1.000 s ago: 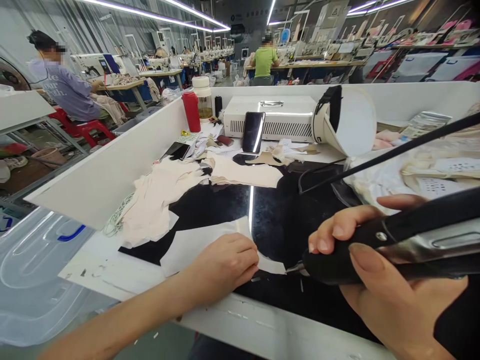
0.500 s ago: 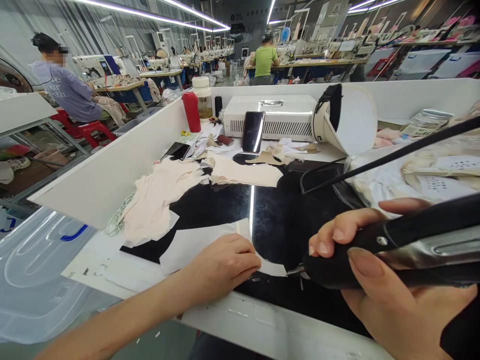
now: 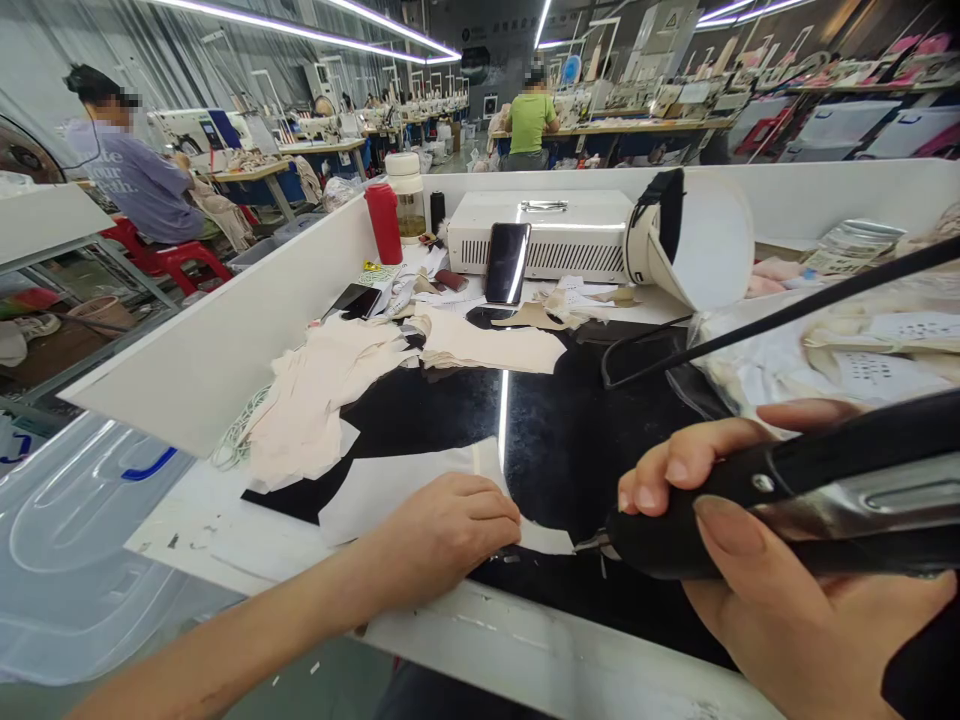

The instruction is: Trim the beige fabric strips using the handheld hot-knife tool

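My left hand [image 3: 457, 530] rests near the front edge of the black glossy board [image 3: 600, 430], its fingers curled together and pressing on a white fabric piece [image 3: 397, 490]. That piece lies flat, with a narrow curved end reaching right beyond my fingertips. My right hand [image 3: 787, 610] is wrapped round a black hand-held tool [image 3: 697, 535] with a silver lever and a thin metal tip. The tip meets the right end of the fabric's narrow strip. Beyond my left hand lie a heap of pale pink fabric pieces [image 3: 315, 390] and a neat stack of similar pieces [image 3: 487, 340].
A white vented box [image 3: 570, 235] stands at the back, a phone [image 3: 507, 263] leaning on it. Nearby are a red bottle [image 3: 383, 224] and a white visor [image 3: 709, 240]. A black cable [image 3: 795, 305] crosses the right side above bagged fabric [image 3: 750, 360]. Co-workers sit farther off.
My hands, the tool and the fabric look almost unmoved. At the far left, the co-worker in purple has shifted an arm slightly.
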The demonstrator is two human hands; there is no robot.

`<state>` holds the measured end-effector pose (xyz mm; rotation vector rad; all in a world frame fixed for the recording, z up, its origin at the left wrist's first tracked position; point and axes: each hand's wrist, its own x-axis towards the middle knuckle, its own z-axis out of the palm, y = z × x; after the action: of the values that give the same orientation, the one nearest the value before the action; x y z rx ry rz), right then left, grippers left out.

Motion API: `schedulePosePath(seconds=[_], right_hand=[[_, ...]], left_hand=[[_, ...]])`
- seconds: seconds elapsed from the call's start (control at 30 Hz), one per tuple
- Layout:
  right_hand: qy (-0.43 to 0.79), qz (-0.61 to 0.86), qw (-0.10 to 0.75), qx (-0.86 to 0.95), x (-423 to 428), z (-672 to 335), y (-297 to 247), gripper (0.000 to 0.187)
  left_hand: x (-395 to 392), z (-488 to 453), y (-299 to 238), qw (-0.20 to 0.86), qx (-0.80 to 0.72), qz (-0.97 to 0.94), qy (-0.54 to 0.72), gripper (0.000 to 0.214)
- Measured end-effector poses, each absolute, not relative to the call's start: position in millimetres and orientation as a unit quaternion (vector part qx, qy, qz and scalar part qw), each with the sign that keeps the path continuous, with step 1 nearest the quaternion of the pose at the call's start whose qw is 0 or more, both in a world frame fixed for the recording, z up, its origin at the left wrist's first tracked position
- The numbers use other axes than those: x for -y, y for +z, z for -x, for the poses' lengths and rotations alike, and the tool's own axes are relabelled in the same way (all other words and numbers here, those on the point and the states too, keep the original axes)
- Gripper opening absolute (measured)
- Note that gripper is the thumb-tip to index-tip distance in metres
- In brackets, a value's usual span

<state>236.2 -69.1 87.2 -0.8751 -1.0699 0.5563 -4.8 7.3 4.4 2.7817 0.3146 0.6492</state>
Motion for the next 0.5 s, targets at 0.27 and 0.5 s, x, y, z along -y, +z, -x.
schedulePosePath(seconds=[0.27, 0.5], right_hand=[[0.27, 0.411, 0.723, 0.484, 72.4, -237.6, 91.2, 0.043], [0.274, 0.42, 0.717, 0.485, 75.6, -236.4, 88.3, 0.044]], left_hand=[[-3.7, 5.4, 8.4, 0.146, -0.13, -0.954, 0.229, 0.026], [-1.7, 8.1, 2.9, 0.145, -0.119, -0.95, 0.25, 0.027]])
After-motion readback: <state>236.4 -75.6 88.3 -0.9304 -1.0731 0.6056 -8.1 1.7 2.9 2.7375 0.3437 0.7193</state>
